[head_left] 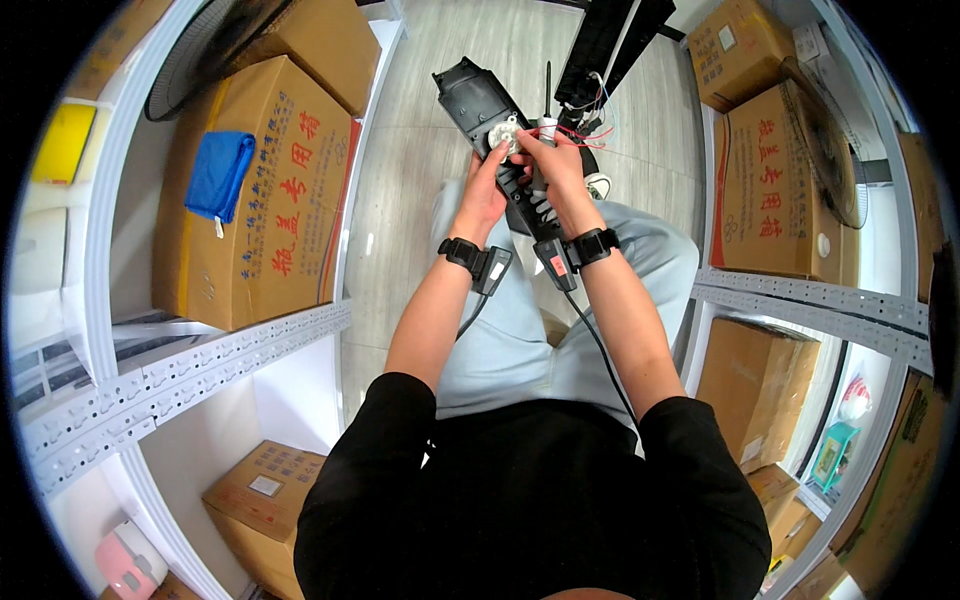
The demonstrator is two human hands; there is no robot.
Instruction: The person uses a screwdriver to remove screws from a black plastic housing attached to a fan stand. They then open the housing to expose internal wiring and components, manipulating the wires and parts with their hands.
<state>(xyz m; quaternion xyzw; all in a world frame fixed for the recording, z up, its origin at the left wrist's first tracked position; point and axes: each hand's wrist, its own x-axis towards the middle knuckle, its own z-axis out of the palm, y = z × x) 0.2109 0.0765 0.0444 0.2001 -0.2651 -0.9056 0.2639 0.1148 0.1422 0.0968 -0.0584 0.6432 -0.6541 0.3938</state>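
Note:
Over my knees, both hands are closed about a small round white plastic part point(504, 137). My left hand point(485, 192) pinches it from the left side, thumb on top. The thumb and forefinger of my right hand point(560, 172) press on its right edge. Under the part lies a long black plastic housing point(478, 97), tilted, running down between my wrists. A screwdriver point(547, 125) with a pale handle points away by my right hand, apparently tucked against its fingers; the hold is partly hidden. Thin red wires point(582, 133) stick out past the right hand.
Long black panels point(600, 60) with loose wires stand just ahead on the grey wood-look floor point(455, 40). Shelves with cardboard boxes point(265, 195) flank me on both sides. A blue cloth point(220, 175) hangs on the left box; a round fan grille point(825, 145) is at right.

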